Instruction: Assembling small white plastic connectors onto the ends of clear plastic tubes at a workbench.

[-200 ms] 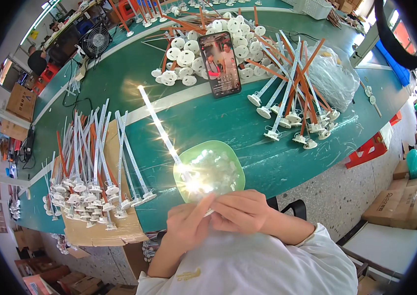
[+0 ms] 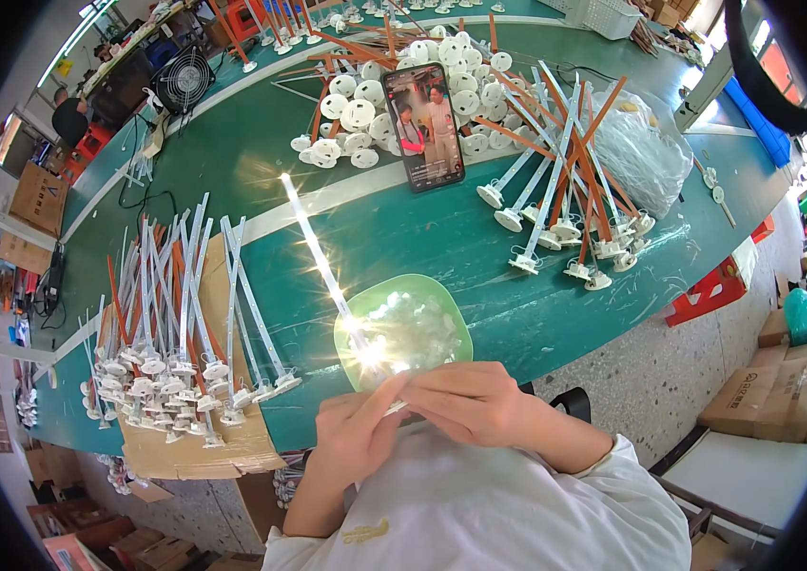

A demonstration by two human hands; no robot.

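My left hand (image 2: 358, 428) and my right hand (image 2: 465, 398) meet close to my chest, both gripping the near end of a long thin lit strip (image 2: 320, 255). The strip glows with bright points and slants up and away to the left over the green table (image 2: 422, 238). Just beyond my fingers sits a pale green bowl (image 2: 446, 309) holding several small white parts. What my fingertips pinch at the strip's end is lost in glare.
A bundle of white strips with round bases (image 2: 180, 324) lies on cardboard at the left. More strips and orange sticks (image 2: 565, 181) fan out at the right beside a clear plastic bag (image 2: 646, 147). A phone (image 2: 435, 126) stands propped before a heap of white discs (image 2: 365, 105). A fan (image 2: 183, 78) sits far left.
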